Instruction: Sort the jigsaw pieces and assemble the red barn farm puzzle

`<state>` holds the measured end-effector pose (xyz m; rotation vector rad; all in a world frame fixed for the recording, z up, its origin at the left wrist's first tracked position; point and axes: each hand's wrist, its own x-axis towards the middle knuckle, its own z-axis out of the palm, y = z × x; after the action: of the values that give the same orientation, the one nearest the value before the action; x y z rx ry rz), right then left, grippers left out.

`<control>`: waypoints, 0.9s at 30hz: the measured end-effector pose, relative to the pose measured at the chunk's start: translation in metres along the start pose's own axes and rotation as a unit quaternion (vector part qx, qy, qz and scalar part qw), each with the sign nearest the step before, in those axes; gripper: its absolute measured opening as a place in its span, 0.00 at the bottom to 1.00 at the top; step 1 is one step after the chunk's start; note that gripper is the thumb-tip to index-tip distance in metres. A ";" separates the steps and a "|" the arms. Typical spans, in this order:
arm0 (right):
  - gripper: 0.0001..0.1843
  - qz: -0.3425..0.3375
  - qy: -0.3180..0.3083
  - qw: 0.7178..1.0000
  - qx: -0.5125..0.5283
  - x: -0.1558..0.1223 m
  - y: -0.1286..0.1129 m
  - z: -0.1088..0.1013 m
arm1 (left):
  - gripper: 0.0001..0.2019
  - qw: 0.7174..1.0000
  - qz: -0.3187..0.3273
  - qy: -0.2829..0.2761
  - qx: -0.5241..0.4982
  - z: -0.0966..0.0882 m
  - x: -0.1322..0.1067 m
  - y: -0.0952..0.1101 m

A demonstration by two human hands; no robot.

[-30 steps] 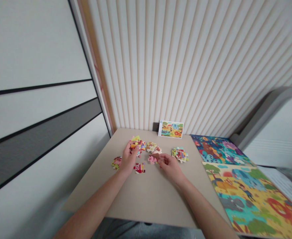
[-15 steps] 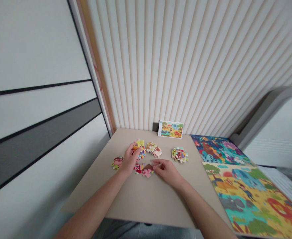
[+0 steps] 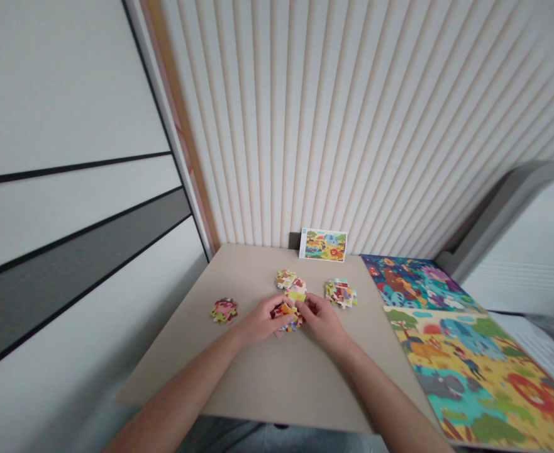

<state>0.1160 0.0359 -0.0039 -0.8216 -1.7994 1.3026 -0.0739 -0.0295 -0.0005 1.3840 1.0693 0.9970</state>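
Observation:
My left hand is closed round a bunch of colourful jigsaw puzzle pieces, held low over the table's middle. My right hand meets it from the right, its fingers pinched at the upper right edge of the bunch beside a yellow piece. Part of a pinkish-brown piece shows below the bunch; the hands hide the rest there. Just beyond the hands lies a small heap of pale pieces. To the right is another heap, and a pink and green heap lies at the left.
A small picture card leans against the pleated wall at the table's back. Two assembled puzzles, a dark blue one and a safari scene, lie along the right side. A white panelled surface stands left.
My left hand has carried its bunch of puzzle pieces right and nearer, over the loose red and pink pieces. Both hands now meet, my right fingers at the bunch's edge.

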 end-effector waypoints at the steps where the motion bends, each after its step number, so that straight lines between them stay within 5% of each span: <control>1: 0.20 0.001 -0.002 1.000 0.000 0.001 0.000 -0.001 | 0.22 1.000 0.001 0.003 0.001 -0.001 0.000 0.000; 8: 0.24 -0.003 0.043 0.998 0.037 0.004 -0.001 -0.008 | 0.23 0.996 0.050 0.059 -0.035 -0.006 0.005 -0.002; 18: 0.26 -0.010 -0.013 1.000 0.027 0.001 -0.002 -0.001 | 0.26 0.993 0.046 0.099 -0.042 -0.009 0.012 -0.010; 27: 0.26 -0.020 0.021 1.000 0.000 0.002 -0.008 -0.004 | 0.25 0.988 0.051 0.139 -0.033 -0.012 0.012 0.001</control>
<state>0.1183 0.0374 0.0050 -0.8039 -1.7743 1.2507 -0.0823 -0.0155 0.0013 1.2805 1.1666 1.3189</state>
